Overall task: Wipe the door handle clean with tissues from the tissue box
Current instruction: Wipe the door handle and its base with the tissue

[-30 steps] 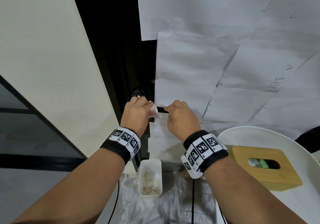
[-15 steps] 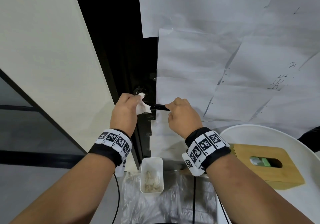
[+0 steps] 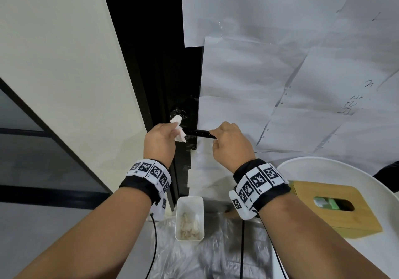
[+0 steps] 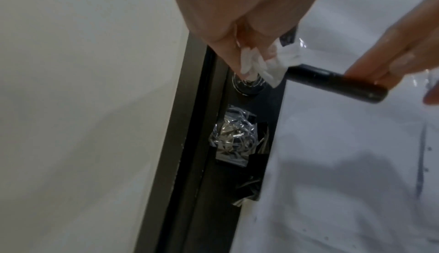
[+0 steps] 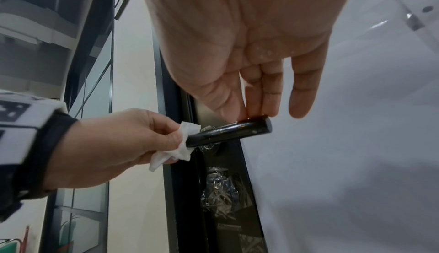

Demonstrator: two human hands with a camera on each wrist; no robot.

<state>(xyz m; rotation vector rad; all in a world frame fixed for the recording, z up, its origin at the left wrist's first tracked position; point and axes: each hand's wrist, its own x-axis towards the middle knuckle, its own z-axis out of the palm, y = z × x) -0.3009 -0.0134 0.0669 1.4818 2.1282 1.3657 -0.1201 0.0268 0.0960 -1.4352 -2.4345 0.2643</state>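
— Tissue looks soft and light, bunched in the left hand by the door handle?
— Yes, pinched tight. The right hand pinches the hard, shiny handle's tip. Hold gently; tissue probably tears.

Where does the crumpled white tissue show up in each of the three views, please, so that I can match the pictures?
Head: tissue just above centre, in the left hand.
Left wrist: tissue upper centre, below the fingers, at the handle's door end.
Right wrist: tissue left of centre, pinched against the handle's door end.
Shared landmark: the black door handle, with the right hand at its free end.
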